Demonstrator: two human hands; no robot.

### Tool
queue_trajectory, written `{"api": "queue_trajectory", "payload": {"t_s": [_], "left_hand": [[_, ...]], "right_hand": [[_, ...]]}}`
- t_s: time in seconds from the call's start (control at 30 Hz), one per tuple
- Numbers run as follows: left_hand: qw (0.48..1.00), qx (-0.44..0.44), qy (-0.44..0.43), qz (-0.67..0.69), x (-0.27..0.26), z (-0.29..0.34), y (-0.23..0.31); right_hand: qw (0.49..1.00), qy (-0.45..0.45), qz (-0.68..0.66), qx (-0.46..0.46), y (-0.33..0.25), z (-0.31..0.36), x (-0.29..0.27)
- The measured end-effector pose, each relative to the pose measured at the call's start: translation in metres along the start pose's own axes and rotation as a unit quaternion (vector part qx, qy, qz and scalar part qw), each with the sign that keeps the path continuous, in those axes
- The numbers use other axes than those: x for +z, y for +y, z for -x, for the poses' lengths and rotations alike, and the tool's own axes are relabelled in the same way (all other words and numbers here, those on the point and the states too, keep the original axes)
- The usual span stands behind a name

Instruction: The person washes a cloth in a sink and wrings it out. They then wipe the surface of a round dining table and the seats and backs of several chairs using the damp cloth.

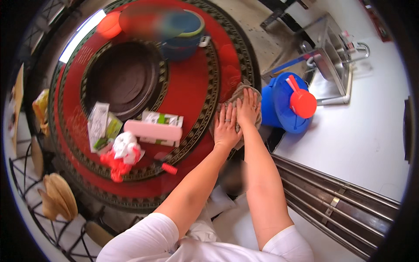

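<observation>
A brownish-grey cloth [236, 94] lies at the right edge of a round red table [185, 91] with dark patterned bands. Both my arms reach forward to it. My left hand [226, 127] rests flat on the cloth's near part, fingers stretched out, a ring on one of them. Just to its right and slightly farther, my right hand [248, 109] also presses flat on the cloth with straight fingers. The two hands touch or nearly touch, and they cover much of the cloth.
On the table are a pink case [152, 130], paper packets [98, 124], a red-and-white plastic bag [125, 150], a red-handled tool [168, 168] and a blue basin [181, 46]. A blue lidded bucket [275, 102] with a red scoop [302, 104] stands right, before a metal sink [329, 65].
</observation>
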State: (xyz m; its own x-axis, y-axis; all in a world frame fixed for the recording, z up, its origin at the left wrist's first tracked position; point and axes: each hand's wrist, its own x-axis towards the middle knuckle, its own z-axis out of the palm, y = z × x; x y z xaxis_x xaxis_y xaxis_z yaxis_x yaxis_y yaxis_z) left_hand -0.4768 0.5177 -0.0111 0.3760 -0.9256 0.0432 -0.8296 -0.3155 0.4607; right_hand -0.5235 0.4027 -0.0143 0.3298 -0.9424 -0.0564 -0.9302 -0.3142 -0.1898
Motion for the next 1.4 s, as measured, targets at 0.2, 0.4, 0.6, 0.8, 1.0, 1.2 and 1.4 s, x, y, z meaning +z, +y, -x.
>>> {"api": "queue_trajectory", "payload": {"t_s": [0.2,0.4,0.6,0.8,1.0,1.2,1.4], "left_hand": [[0.998,-0.017,-0.062,-0.002,-0.029,0.125,-0.036],[0.995,0.025,-0.092,-0.028,-0.100,0.282,-0.142],[0.997,-0.013,-0.080,-0.021,-0.185,0.384,-0.271],[0.996,-0.072,-0.027,-0.038,-0.234,0.424,-0.357],[0.999,-0.028,-0.018,-0.029,-0.272,0.430,-0.446],[1.000,-0.024,0.007,-0.017,-0.321,0.397,-0.549],[0.999,-0.008,-0.015,-0.036,-0.367,0.340,-0.635]], "right_hand": [[0.997,-0.056,0.017,-0.047,-0.026,0.125,0.010],[0.972,-0.051,-0.014,-0.228,-0.064,0.287,0.029],[0.912,-0.211,0.065,-0.347,-0.181,0.385,0.030],[0.899,-0.217,-0.020,-0.381,-0.295,0.419,0.072],[0.907,-0.249,-0.056,-0.336,-0.371,0.435,0.125],[0.934,-0.133,0.055,-0.327,-0.506,0.435,0.120],[0.949,-0.108,0.004,-0.295,-0.608,0.406,0.138]]}}
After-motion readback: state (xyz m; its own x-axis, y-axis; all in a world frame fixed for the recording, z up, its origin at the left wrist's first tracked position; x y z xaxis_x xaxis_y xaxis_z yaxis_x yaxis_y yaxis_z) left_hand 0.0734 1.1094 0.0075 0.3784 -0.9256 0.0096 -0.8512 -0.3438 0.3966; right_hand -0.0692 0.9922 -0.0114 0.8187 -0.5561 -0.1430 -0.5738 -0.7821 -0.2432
